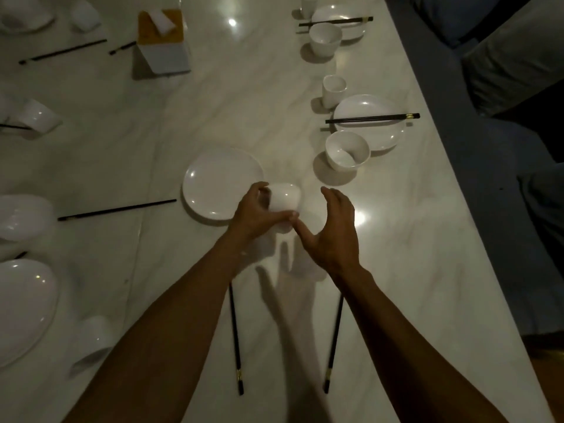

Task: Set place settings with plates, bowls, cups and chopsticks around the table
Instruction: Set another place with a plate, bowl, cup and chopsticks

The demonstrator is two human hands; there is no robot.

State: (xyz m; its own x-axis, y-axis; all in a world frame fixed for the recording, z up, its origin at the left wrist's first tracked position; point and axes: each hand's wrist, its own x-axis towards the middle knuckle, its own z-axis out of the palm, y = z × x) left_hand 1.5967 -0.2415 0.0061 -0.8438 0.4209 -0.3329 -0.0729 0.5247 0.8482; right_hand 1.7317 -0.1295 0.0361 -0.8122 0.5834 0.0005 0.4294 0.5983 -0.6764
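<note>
A: Where's the bowl [283, 206] now?

B: Near the middle of the table [244, 111], just at the 3 o'clock edge of the loose plate [221, 183]. The left hand [259, 213] wraps it, thumb on the near side, fingers over the far rim. It looks tipped sideways and lifted, though I can't tell if it clears the plate.

A: And the right hand [332, 230]?

B: Spread and empty, just beside the bowl at 3 o'clock, thumb almost touching it.

A: How will it handle?

B: Probably light, stiff, glossy, so slippery, and likely to chip if knocked. I'd hold the wall under the rim, or cup the base with the free hand.

A: Where should it go?

B: Likely below the finished setting [366, 123] at 2 o'clock. Two chopsticks [235, 337] lie apart at 6 o'clock.
</note>
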